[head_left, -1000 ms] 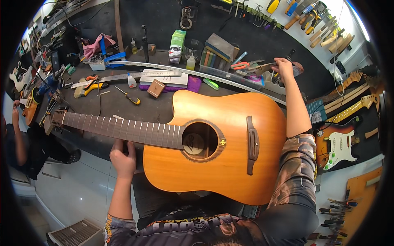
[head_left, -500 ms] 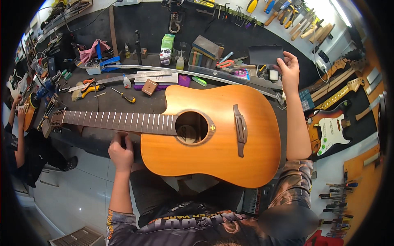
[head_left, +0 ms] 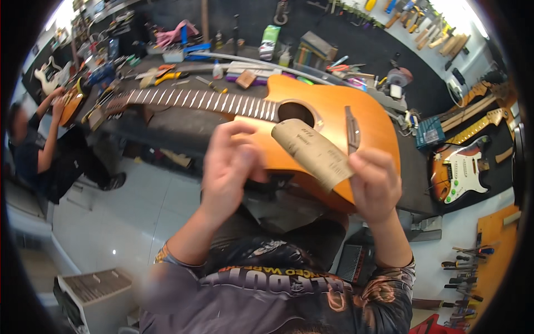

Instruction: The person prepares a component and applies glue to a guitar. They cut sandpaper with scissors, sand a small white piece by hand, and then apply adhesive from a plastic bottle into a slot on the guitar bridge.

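Note:
A curled sheet of sandpaper [head_left: 308, 153], tan printed back showing, is pinched at its right end by my right hand [head_left: 374, 186], above the acoustic guitar's lower edge. My left hand [head_left: 228, 170] is raised just left of the sheet, blurred, its fingers loosely bent and apart, holding nothing visible. The orange-topped guitar [head_left: 334, 97] lies behind both hands, its fretboard [head_left: 200, 103] reaching left along the bench, with no strings visible. The sheet and my fingers cover part of the body below the soundhole.
A co-worker [head_left: 33, 150] handles a guitar at the far left. A sunburst electric guitar [head_left: 459, 167] lies at right. Tools, bottles and a steel straightedge [head_left: 233, 57] crowd the bench's back [head_left: 150, 125]. A grey cabinet [head_left: 94, 295] stands on the floor at lower left.
My right hand brought the sheet from the back right toward me, its tan side now showing. My left hand left the neck and rose beside it. The view shifted, and the guitar appears higher.

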A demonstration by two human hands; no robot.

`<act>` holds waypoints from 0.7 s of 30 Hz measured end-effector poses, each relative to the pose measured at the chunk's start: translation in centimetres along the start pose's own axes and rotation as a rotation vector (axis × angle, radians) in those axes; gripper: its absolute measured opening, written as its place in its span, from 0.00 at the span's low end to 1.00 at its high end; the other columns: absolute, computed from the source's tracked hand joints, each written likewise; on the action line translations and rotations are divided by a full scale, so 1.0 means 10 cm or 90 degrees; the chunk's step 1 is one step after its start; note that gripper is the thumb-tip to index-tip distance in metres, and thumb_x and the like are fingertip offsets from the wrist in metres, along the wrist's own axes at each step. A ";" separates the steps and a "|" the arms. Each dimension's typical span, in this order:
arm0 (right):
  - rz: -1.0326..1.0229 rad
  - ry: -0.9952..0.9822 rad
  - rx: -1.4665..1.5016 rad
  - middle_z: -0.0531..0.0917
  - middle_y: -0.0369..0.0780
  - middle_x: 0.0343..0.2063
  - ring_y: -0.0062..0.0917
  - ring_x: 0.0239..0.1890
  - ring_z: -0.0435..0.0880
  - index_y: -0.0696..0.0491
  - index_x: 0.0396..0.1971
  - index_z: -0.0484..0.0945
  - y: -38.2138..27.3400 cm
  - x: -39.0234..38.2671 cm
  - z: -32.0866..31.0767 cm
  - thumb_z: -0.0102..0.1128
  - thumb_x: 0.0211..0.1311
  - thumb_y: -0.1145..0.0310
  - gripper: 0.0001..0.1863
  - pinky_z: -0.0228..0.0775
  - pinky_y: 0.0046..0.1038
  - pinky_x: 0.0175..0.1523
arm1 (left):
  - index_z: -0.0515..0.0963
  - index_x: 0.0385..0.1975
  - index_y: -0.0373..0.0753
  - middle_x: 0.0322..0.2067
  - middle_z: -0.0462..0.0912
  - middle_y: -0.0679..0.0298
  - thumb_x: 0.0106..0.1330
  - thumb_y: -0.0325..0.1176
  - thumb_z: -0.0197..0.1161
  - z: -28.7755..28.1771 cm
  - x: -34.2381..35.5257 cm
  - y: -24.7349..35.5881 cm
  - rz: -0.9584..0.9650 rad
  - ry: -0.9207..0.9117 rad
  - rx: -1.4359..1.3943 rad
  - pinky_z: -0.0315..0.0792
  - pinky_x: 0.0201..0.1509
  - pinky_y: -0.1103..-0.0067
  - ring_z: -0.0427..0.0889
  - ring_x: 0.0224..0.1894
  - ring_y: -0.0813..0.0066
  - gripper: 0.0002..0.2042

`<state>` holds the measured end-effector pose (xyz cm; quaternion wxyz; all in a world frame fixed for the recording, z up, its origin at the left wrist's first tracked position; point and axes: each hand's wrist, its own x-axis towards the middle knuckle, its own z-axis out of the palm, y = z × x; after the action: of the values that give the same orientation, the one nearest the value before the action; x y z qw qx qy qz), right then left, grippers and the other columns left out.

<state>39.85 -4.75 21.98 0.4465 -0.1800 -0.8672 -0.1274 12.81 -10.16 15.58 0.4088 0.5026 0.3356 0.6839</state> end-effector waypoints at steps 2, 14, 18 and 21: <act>-0.049 -0.006 0.034 0.86 0.44 0.41 0.34 0.36 0.91 0.58 0.46 0.85 -0.24 -0.11 0.10 0.76 0.55 0.83 0.18 0.85 0.30 0.38 | 0.52 0.75 0.37 0.49 0.84 0.55 0.83 0.50 0.57 0.09 -0.20 0.01 -0.183 -0.125 -0.283 0.84 0.42 0.76 0.89 0.40 0.70 0.33; 0.141 -0.043 0.368 0.79 0.50 0.57 0.41 0.54 0.90 0.61 0.54 0.78 -0.71 -0.69 0.25 0.62 0.66 0.90 0.18 0.86 0.33 0.56 | 0.50 0.79 0.40 0.60 0.82 0.52 0.73 0.22 0.68 -0.07 -0.76 0.02 -0.120 -0.066 -0.141 0.82 0.43 0.80 0.86 0.56 0.72 0.40; 0.747 -0.051 0.994 0.75 0.47 0.59 0.23 0.44 0.86 0.60 0.74 0.63 -0.72 -0.58 0.25 0.53 0.81 0.75 0.26 0.82 0.23 0.43 | 0.50 0.80 0.39 0.61 0.82 0.53 0.73 0.21 0.68 -0.12 -0.79 0.03 -0.171 -0.152 -0.130 0.82 0.50 0.78 0.85 0.59 0.71 0.41; 0.722 -0.128 0.921 0.77 0.46 0.56 0.21 0.39 0.85 0.61 0.74 0.63 -0.69 -0.58 0.32 0.56 0.81 0.74 0.28 0.81 0.23 0.42 | 0.52 0.80 0.39 0.61 0.82 0.54 0.72 0.21 0.68 -0.09 -0.78 0.04 -0.181 -0.190 -0.114 0.79 0.59 0.76 0.83 0.62 0.70 0.41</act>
<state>37.66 -10.88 15.00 0.3682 -0.2650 -0.5522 0.6994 13.09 -17.39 12.41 0.5888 0.5076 0.2769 0.5648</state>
